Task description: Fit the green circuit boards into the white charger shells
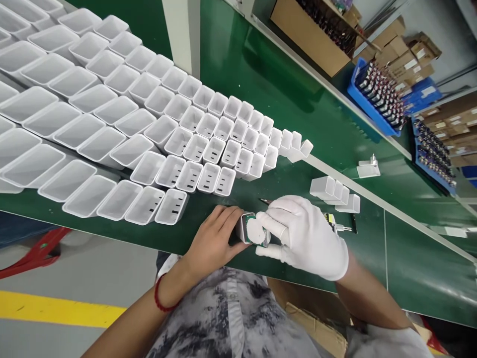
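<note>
My bare left hand (215, 238) is closed round a white charger shell (244, 229) lying at the near edge of the green table (261, 74). A red cord circles that wrist. My right hand (307, 234), in a white glove, pinches a small circuit board with a white pad (257, 232) at the shell's open mouth. Just right of the gloved hand lies another board with metal prongs (337, 226). A thin dark tool (265, 201) rests on the table just beyond my hands.
Several rows of empty white shells (194, 144) stand open-side-up across the left. A few closed white housings (333, 191) and one plug piece (368, 169) lie to the right. Blue trays of parts (380, 94) and cardboard boxes (313, 32) sit beyond a white rail.
</note>
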Tool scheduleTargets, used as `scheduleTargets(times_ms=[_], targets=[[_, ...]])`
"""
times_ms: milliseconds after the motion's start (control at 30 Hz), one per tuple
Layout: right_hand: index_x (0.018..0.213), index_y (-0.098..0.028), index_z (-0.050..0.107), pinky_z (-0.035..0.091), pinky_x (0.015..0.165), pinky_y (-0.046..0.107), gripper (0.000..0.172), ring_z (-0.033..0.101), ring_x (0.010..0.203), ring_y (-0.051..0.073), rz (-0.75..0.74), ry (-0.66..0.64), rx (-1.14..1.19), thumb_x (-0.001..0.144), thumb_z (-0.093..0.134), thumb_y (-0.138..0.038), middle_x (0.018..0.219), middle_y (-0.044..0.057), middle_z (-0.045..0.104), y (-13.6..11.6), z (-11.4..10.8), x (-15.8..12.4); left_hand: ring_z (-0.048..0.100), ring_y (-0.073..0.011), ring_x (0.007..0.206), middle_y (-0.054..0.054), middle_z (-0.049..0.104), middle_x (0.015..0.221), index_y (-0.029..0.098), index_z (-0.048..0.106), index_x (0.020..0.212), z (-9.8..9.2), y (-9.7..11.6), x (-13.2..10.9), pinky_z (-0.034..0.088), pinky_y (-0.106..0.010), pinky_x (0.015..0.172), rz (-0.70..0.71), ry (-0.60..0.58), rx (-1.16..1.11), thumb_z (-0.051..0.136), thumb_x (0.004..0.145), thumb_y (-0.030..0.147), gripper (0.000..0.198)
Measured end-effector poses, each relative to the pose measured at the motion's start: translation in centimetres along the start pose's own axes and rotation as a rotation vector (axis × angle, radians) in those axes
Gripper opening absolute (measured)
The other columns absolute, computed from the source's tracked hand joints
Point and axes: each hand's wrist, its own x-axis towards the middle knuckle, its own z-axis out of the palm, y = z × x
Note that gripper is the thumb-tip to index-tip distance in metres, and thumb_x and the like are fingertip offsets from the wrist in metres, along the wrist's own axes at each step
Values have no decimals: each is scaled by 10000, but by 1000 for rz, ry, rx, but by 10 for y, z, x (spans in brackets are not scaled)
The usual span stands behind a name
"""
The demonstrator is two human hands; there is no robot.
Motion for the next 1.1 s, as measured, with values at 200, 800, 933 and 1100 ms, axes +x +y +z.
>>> scheduleTargets(times_ms=[200,800,933,1100], targets=[[802,-184,557,324,653,357,328,490,728,204,-40,-123,-109,825,714,-471,736,11,573,2,-1,8,553,-274,1014,-135,633,1167,145,447,1301,-3,-1,0,537,-415,858,1,-20,-18,686,867,347,534],[806,-175,562,312,636,346,302,428,704,188,-73,-125,-128,822,713,-436,736,3,530,-1,2,14,555,-286,1042,-135,629,1210,156,445,1316,-2,-3,-1,534,-429,884,-18,-28,-31,682,870,336,536],[797,-173,562,308,632,347,281,432,709,196,-74,-132,-142,832,701,-415,736,16,529,-3,2,15,558,-290,1046,-133,626,1211,169,442,1328,-2,-3,-2,534,-436,888,-26,-30,-35,688,863,332,550],[778,-173,545,308,648,358,190,452,729,213,-71,-136,-184,873,625,-317,745,35,518,-7,3,16,563,-288,1029,-130,629,1212,177,452,1323,-3,-2,-1,539,-429,862,-21,-22,-45,666,876,324,517]])
